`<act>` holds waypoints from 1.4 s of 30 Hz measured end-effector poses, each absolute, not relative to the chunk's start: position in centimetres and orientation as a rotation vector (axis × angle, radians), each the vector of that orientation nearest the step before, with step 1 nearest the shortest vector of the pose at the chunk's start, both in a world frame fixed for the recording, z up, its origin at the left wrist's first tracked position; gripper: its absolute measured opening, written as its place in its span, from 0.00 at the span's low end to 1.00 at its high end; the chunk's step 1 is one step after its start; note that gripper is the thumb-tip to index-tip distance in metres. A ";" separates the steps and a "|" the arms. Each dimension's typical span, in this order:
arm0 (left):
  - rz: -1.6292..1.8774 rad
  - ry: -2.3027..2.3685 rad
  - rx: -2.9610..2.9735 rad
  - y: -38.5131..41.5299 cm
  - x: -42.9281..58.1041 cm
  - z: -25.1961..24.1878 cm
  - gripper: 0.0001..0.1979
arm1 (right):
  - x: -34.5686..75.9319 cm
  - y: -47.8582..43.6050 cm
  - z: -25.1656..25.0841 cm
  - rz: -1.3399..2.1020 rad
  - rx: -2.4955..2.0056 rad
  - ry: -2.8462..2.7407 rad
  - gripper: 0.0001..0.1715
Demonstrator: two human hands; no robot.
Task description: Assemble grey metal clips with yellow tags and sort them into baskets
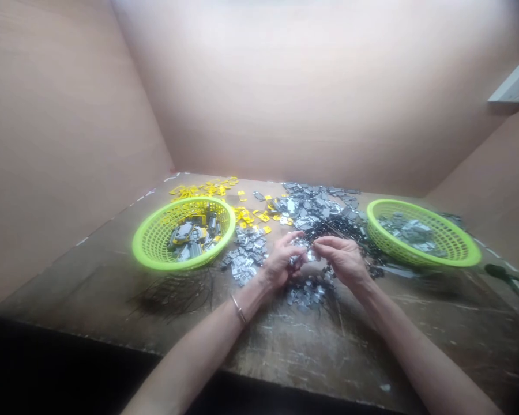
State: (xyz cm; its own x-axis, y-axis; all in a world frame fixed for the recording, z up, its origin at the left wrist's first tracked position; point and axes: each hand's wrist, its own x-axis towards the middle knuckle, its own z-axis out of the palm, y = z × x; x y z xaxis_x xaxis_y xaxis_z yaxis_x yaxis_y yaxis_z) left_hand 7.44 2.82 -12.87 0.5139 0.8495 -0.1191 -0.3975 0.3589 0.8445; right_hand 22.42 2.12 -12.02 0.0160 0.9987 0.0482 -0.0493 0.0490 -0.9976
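Two hands meet just before grey parts pile (315, 210) | left hand (281, 262) curled, pinching small grey part (294, 263) steady | right hand (343, 259) fingertips pressed together on it | left basket (181, 265), right basket (398, 249) flank pile, both within reach

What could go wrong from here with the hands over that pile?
The small grey part pinched in the left hand, with the right hand close by, could slip into the loose grey pile beneath and vanish among lookalikes. Black strands beside the right hand may snag fingers. Yellow pieces lie loose by the left basket, so parts could mix.
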 end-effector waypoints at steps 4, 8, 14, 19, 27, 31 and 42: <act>0.794 0.605 0.876 2.5 7.7 -12.7 0.25 | 23.0 2.7 -12.5 1.271 -1.109 -1.042 0.09; 0.735 0.631 0.894 2.5 8.0 -13.0 0.21 | 23.1 2.7 -12.2 1.356 -1.132 -0.983 0.10; 0.723 0.575 0.921 2.5 8.1 -13.5 0.14 | 22.6 2.0 -11.5 1.467 -1.118 -1.189 0.10; 0.754 0.563 0.885 2.6 8.0 -13.6 0.21 | 22.7 1.9 -11.5 1.351 -1.120 -1.288 0.09; 0.808 0.510 0.869 2.8 8.0 -13.8 0.19 | 23.0 2.1 -12.1 1.191 -1.113 -1.456 0.09; 0.831 0.539 0.849 2.7 8.1 -13.6 0.18 | 23.0 2.1 -12.0 1.185 -1.124 -1.472 0.10; 0.943 0.733 0.740 2.2 8.3 -13.0 0.16 | 22.2 1.9 -12.2 1.231 -1.112 -1.468 0.07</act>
